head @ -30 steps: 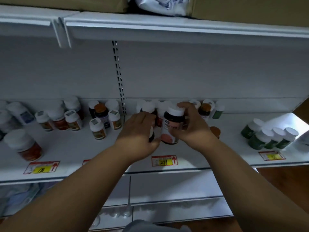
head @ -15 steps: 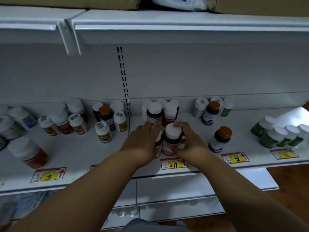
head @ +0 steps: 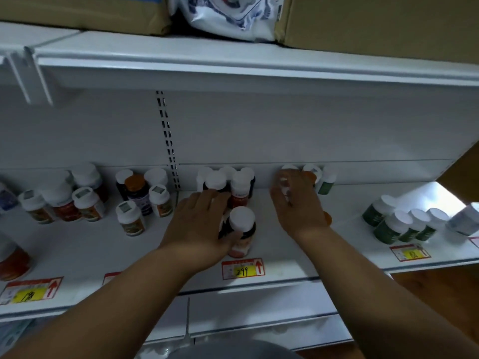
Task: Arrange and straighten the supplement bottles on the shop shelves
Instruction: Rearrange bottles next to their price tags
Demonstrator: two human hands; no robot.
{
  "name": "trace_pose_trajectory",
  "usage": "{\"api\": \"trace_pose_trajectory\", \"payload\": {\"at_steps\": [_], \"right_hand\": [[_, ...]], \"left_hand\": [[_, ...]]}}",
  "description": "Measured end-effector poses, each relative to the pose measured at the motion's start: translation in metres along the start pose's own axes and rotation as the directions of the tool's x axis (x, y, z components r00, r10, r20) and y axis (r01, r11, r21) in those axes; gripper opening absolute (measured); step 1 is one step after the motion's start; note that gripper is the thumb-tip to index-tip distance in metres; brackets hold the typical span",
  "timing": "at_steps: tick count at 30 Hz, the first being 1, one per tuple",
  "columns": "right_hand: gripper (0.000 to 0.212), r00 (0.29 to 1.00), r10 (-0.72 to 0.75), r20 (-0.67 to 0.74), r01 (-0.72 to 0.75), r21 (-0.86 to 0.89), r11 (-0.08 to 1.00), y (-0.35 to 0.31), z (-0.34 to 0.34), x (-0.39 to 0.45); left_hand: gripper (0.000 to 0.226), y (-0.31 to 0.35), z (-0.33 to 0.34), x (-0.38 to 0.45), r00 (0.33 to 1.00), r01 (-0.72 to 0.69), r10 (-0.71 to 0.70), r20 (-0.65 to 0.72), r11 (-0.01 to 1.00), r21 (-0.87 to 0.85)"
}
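Note:
A white-capped bottle with an orange-pink label [head: 242,230] stands at the front of the white shelf [head: 77,251], above the 299 price tag [head: 243,269]. My left hand [head: 199,224] lies just to its left, wrapped over a dark bottle [head: 222,228] that is mostly hidden under the palm. My right hand [head: 295,203] is off the front bottle and stretched toward the back, fingers apart and blurred, over an orange-capped bottle [head: 310,175] and a white-capped one [head: 288,168]. A green bottle [head: 327,183] stands beside them. Another orange cap [head: 328,218] peeks out behind my right wrist.
A cluster of white-capped bottles [head: 228,181] stands at the back centre, and mixed bottles [head: 85,200] crowd the left. Several green bottles [head: 399,224] sit at the right, with a pale one [head: 465,218] at the edge. Cardboard boxes [head: 375,24] rest on the shelf above.
My right hand let go of the white-capped front bottle and moved right and back toward the orange-capped bottle. The left hand stayed on the dark bottle beside it.

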State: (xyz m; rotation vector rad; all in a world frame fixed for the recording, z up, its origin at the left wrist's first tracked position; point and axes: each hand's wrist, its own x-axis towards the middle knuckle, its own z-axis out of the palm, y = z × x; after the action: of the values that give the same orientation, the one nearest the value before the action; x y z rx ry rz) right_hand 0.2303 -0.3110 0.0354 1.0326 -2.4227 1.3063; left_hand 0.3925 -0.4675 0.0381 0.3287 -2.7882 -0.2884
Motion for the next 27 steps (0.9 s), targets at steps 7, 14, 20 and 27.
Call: {"api": "trace_pose_trajectory", "payload": {"at_steps": [7, 14, 20, 27], "right_hand": [[0.039, 0.885, 0.276, 0.375, -0.01, -0.577, 0.816, 0.066, -0.04, 0.079], [0.032, 0.896, 0.199, 0.397, 0.039, -0.515, 0.856, 0.096, -0.039, 0.087], [0.029, 0.967, 0.112, 0.228, -0.056, -0.241, 0.969, 0.106, -0.062, 0.077], [0.01, 0.982, 0.174, 0.067, -0.185, 0.264, 0.947, 0.061, -0.101, 0.054]], "left_hand": [[0.065, 0.056, 0.003, 0.041, 0.996, -0.052, 0.047, -0.076, 0.996, -0.069], [0.061, 0.084, 0.033, 0.063, 0.999, 0.005, -0.009, -0.038, 0.994, -0.105], [0.053, 0.105, 0.044, 0.064, 0.996, -0.002, -0.017, -0.085, 0.976, -0.219], [0.086, 0.126, 0.047, 0.075, 0.994, 0.084, -0.104, -0.026, 0.908, -0.411]]}}
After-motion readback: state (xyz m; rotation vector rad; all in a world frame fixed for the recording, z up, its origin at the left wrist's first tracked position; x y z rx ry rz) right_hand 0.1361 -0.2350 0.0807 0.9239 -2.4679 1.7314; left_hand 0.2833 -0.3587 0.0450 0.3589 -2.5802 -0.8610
